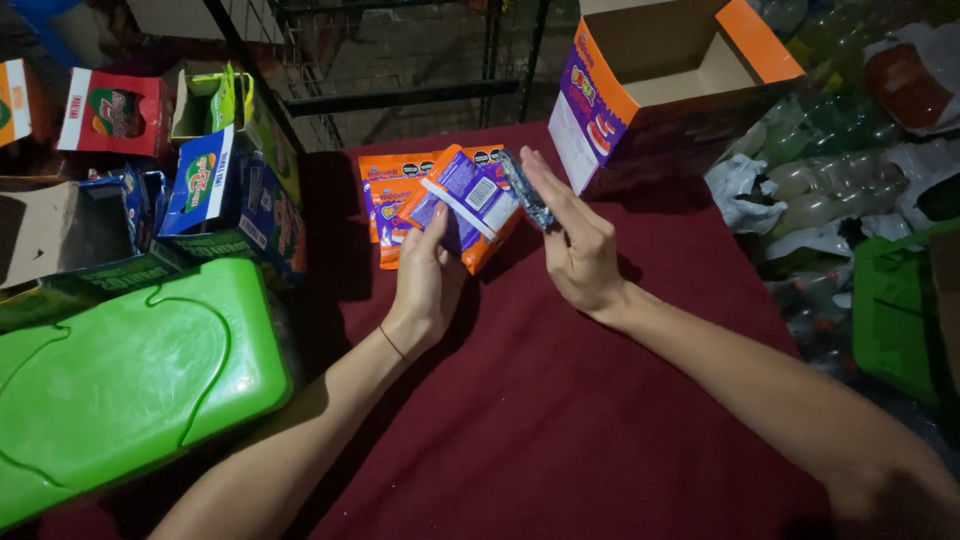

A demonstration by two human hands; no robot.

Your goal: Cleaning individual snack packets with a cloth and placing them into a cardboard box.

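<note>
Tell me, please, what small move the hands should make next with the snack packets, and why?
Probably lay the orange-and-purple packet held by the left hand onto the flat stack of packets on the maroon cloth. The right hand holds only a small dark wrapper, and the open box stands behind.

green plastic lid (130, 380) | open cardboard box (660, 90) | maroon cloth (560, 400) | plastic bottles (830, 180)

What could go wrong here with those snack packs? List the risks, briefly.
1. The left hand fans several orange and purple packs in a loose-looking grip; one might slide onto the maroon table.
2. The right hand pinches a small dark packet only at its fingertips, so it might drop.
3. The open carton stands near the table's far edge; a bump might tip it.
</note>
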